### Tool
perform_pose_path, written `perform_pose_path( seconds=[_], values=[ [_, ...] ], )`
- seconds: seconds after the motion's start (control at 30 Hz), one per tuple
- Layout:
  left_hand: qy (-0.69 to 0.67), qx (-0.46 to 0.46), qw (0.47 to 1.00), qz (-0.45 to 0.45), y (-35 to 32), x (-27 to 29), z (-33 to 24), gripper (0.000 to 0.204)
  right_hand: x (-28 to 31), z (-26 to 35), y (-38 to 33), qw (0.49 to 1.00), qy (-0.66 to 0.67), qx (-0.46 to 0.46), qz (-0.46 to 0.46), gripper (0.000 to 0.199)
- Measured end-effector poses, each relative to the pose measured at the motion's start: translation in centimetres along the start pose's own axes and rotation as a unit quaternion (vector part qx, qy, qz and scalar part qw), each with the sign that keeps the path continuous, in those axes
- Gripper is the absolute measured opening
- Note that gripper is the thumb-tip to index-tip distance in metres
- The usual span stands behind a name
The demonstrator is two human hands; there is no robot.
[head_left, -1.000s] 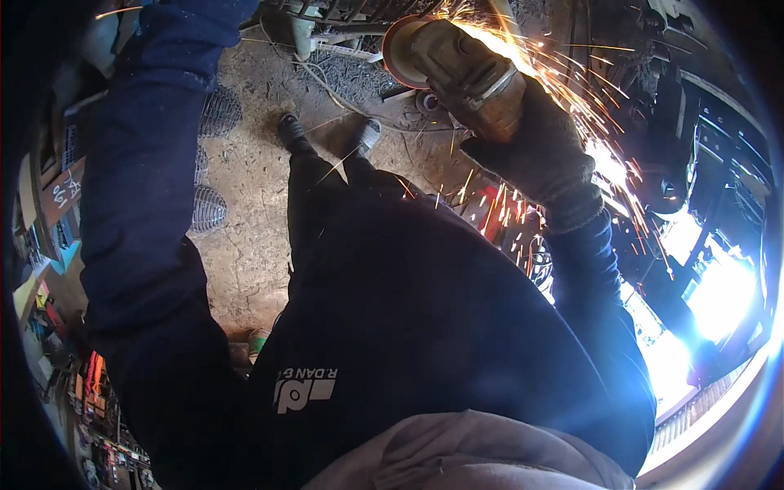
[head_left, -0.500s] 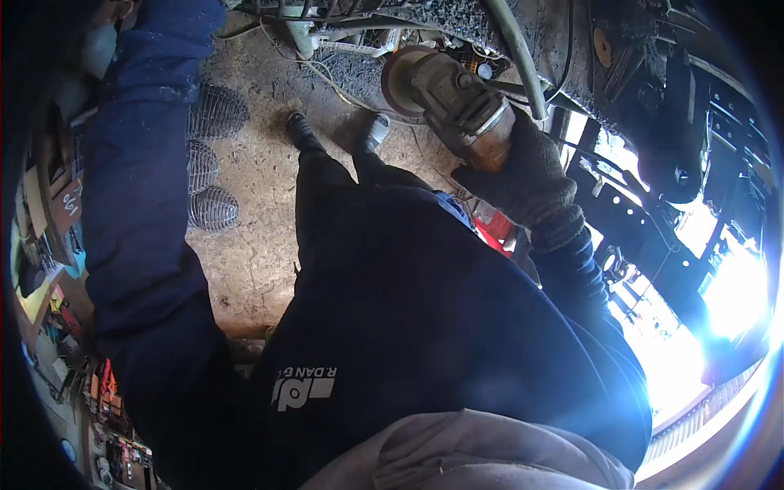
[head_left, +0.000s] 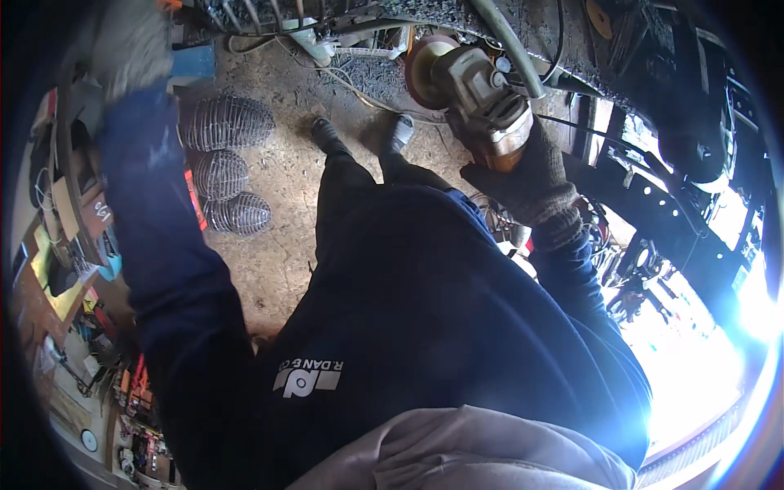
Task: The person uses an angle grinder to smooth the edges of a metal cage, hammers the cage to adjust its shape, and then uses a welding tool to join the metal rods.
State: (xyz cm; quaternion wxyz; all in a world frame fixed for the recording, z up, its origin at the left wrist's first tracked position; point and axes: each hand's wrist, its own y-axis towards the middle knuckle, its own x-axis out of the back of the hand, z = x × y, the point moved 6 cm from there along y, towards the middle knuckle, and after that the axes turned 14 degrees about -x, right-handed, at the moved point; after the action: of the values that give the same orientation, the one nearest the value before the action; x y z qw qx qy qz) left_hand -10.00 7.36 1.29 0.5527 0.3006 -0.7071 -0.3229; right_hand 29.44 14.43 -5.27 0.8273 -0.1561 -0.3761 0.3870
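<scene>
Right hand (head_left: 527, 175) gloved, gripping angle grinder (head_left: 469, 82); left hand (head_left: 131, 45) raised well apart, blurred, grip unclear.

Sparks are gone now: you've pulled the grey angle grinder with the orange body (head_left: 478, 98) off the dark metal frame (head_left: 653, 90), gloved right hand (head_left: 527, 175) gripping it, and your gloved left hand (head_left: 131, 45) rose up, blurry.

The raised left hand (head_left: 131, 45) in a grey glove is blurred at the far left, its fingers indistinct. The right hand (head_left: 527, 184) in a dark knit glove hides the rear grip of the grey and orange angle grinder (head_left: 474, 94). Glare washes out the near right. Small items on the cluttered left worktop (head_left: 57, 269) are too small to tell.
</scene>
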Motion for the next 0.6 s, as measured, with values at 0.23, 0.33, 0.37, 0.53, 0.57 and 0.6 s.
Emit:
perform_pose_path(
  seconds=[0.23, 0.33, 0.37, 0.53, 0.57, 0.6],
  values=[
    [-0.128, 0.412, 0.894, 0.122, -20.3, 1.5, -7.6, 0.027, 2.7, -1.8, -0.7, 0.988, 0.143, -0.003, -0.058, 0.079],
    [-0.289, 0.227, 0.864, 0.343, -19.6, -3.5, -16.3, 0.027, 3.9, -1.5, -0.7, 0.981, 0.179, -0.037, -0.066, 0.070],
    [-0.293, 0.138, 0.825, 0.463, -17.1, -5.4, -19.2, 0.029, 4.2, -1.2, -0.4, 0.976, 0.210, -0.028, -0.057, 0.069],
    [-0.540, 0.146, 0.714, 0.422, -11.7, -11.6, -27.1, 0.056, 6.1, 1.6, 1.3, 0.964, 0.251, 0.041, -0.084, 0.055],
    [-0.560, 0.117, 0.715, 0.402, -11.2, -12.8, -28.4, 0.063, 6.7, 2.9, 1.2, 0.968, 0.210, 0.048, -0.128, 0.055],
    [-0.537, 0.135, 0.711, 0.433, -10.2, -13.4, -29.4, 0.066, 7.0, 3.0, 1.4, 0.966, 0.213, 0.054, -0.138, 0.055]
  ],
)
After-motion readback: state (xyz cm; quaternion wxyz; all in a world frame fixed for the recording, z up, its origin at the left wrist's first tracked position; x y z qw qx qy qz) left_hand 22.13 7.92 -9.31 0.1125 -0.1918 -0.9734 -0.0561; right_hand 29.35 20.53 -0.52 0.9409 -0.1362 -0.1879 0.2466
